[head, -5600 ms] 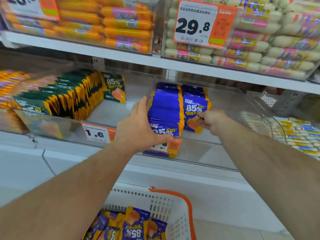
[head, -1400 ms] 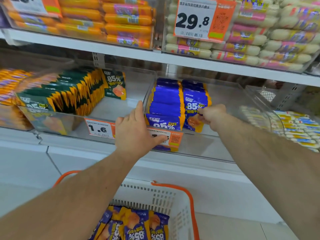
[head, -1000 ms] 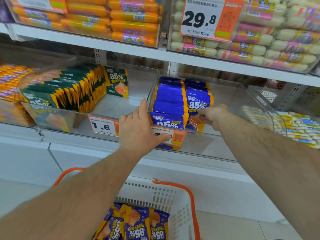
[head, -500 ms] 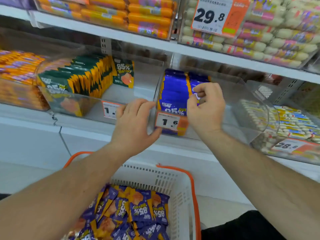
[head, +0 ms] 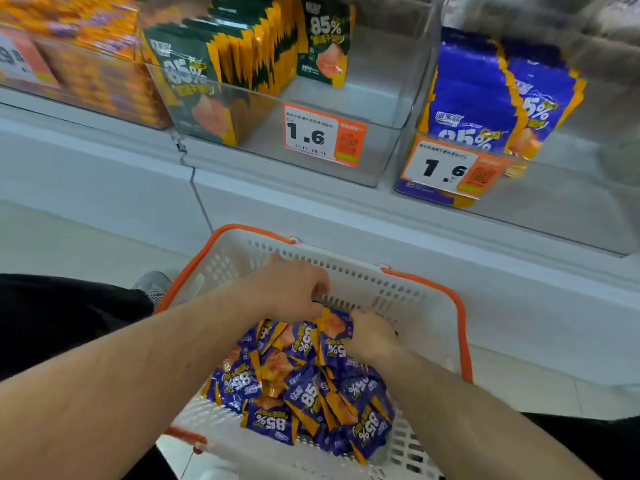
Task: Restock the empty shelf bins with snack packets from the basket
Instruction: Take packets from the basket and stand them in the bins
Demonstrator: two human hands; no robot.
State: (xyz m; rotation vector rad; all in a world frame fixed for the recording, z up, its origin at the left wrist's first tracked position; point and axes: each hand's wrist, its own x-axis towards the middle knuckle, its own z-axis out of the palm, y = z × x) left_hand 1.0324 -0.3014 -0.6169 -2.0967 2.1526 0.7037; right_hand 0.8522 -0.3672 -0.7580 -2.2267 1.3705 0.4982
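Note:
A white basket (head: 349, 271) with orange handles stands on the floor below the shelf and holds a heap of blue-and-orange snack packets (head: 304, 393). Both hands are down in it, at the far end of the heap. My left hand (head: 294, 292) has its fingers curled down and pinches the top edge of a packet. Just right of it, my right hand (head: 370, 337) lies on the heap and grips a packet. Above, a clear shelf bin (head: 571, 202) holds two rows of the same blue packets (head: 478, 98) at its left side; its right side is bare.
Left of that bin, another clear bin holds green packets (head: 242, 46), and a further bin holds orange packets (head: 86, 64). Price tags reading 1.6 (head: 322, 136) hang on the bin fronts. My dark-clothed leg (head: 52, 323) and a shoe (head: 152, 282) are left of the basket.
Both hands have left the shelf bin and dropped into the basket onto the packets. The view has tilted down, so the upper shelf is out of sight.

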